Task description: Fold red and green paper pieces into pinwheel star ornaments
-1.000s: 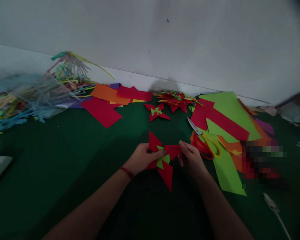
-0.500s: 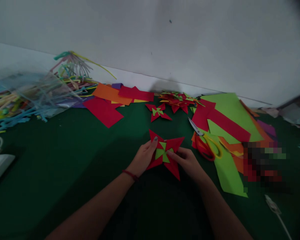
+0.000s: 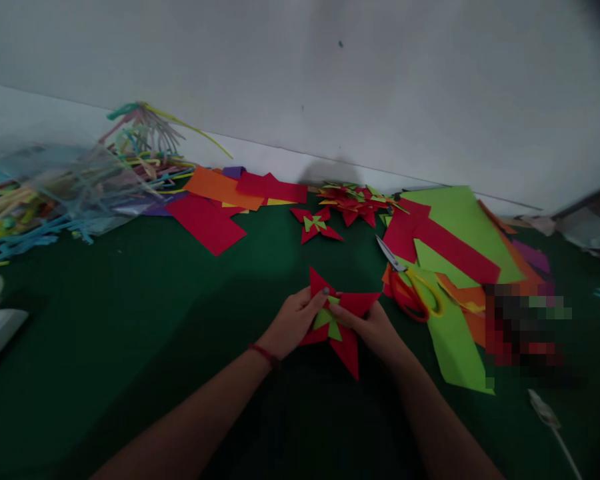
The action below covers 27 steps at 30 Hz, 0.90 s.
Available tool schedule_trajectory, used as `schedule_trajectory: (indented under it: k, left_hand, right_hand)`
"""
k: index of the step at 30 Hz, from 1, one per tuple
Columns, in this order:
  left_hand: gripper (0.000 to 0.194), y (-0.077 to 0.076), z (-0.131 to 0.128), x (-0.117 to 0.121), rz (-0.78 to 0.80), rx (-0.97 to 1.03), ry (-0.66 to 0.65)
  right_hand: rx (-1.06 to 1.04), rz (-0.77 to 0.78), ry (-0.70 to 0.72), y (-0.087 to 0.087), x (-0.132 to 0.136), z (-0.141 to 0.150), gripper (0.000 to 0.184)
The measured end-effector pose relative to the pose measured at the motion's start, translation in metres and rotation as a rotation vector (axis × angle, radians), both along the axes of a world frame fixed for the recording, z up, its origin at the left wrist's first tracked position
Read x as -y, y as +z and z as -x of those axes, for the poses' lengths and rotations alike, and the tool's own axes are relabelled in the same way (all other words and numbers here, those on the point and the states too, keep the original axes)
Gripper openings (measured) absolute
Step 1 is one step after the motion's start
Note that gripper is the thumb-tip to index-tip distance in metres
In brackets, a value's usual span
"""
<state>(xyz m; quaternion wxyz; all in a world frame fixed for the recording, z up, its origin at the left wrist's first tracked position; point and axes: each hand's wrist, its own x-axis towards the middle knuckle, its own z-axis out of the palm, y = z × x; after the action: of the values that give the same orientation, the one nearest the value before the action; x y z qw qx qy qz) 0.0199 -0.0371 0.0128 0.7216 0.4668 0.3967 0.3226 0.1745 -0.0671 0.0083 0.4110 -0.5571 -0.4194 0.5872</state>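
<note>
Between my two hands is a four-pointed paper star (image 3: 347,347), red with a lime-green cross at its middle. My left hand (image 3: 300,313) grips its left side, thumb on top near the centre and fingers underneath. My right hand (image 3: 373,327) pinches the right side, with its thumb pressed over the green centre. The fingers below the paper are mostly hidden. Beyond the hands, a smaller-looking red and green star (image 3: 316,225) lies flat on the green table, beside a pile of similar paper stars (image 3: 355,200).
Scissors (image 3: 405,273) with red and yellow handles lie on paper scraps to the right. Lime-green sheets (image 3: 460,220) and red strips (image 3: 450,250) surround them. Red paper (image 3: 207,223) lies back left, near pipe cleaners (image 3: 145,133) and a clear plastic bag (image 3: 90,180). A white cable (image 3: 547,410) is front right.
The held star has shifted slightly right and toward me and has turned a little clockwise. My right thumb has moved up and left over the green centre.
</note>
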Motion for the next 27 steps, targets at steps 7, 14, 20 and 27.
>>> schedule_trajectory:
  k: [7, 14, 20, 27]
  left_hand:
    - [0.039, -0.002, 0.0, 0.001, 0.042, 0.105, -0.059]
    - [0.039, -0.002, 0.001, -0.001, 0.062, 0.081, -0.085]
    - [0.029, 0.004, 0.005, -0.003, -0.088, 0.023, -0.058]
    - [0.027, 0.007, 0.012, -0.01, -0.23, -0.028, 0.06]
  right_hand:
    - [0.029, -0.038, 0.008, -0.003, -0.002, 0.002, 0.028]
    - [-0.096, 0.024, 0.042, 0.012, 0.002, 0.0, 0.025]
    - [-0.145, 0.078, 0.079, 0.02, 0.003, 0.0, 0.027]
    - [-0.147, 0.086, 0.094, 0.022, 0.003, 0.001, 0.02]
